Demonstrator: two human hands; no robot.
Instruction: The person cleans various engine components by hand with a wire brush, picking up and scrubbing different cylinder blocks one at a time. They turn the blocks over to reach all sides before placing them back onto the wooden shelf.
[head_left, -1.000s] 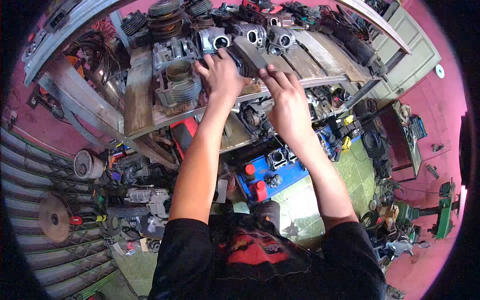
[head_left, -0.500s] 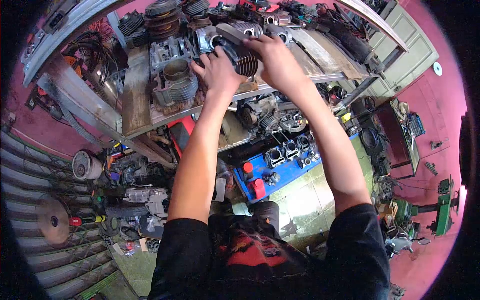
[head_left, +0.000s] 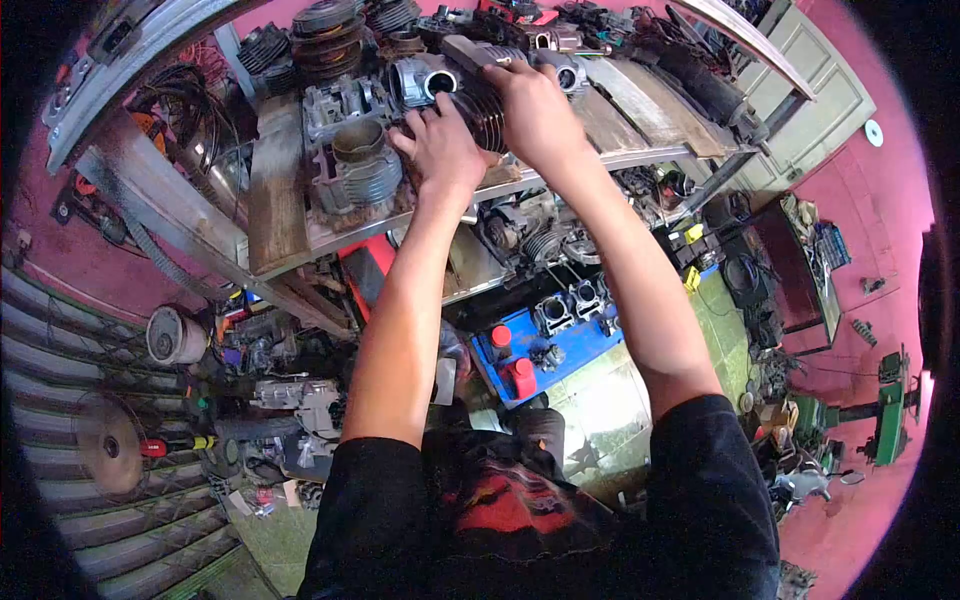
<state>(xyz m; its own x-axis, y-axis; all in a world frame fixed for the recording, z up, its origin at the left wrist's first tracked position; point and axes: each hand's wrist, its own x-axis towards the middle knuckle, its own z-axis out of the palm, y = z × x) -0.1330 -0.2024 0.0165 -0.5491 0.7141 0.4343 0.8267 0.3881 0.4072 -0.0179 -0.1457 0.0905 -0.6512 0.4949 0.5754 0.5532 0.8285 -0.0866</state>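
A dark finned engine cylinder (head_left: 484,122) sits at the front of the wooden shelf, partly covered by my hands. My left hand (head_left: 442,148) grips its left side, with the fingers curled over the top and the thumb near its lower edge. In my right hand (head_left: 540,108) is a flat grey bar (head_left: 468,52), pinched at its near end and pointing away to the left over the cylinder's far side. What the bar is exactly, I cannot make out. Left of my left hand stands a grey finned cylinder (head_left: 365,172) with a round bore sleeve.
Several engine parts crowd the shelf (head_left: 277,200), with stacked finned cylinders (head_left: 326,45) behind. Below, a blue tray (head_left: 580,352) holds red bottles (head_left: 523,378) and cylinder blocks (head_left: 555,312). A fan (head_left: 110,443) is at the lower left.
The grey bar has moved up and away from the cylinder, and my right hand has shifted slightly left with it. My left hand stays on the cylinder.
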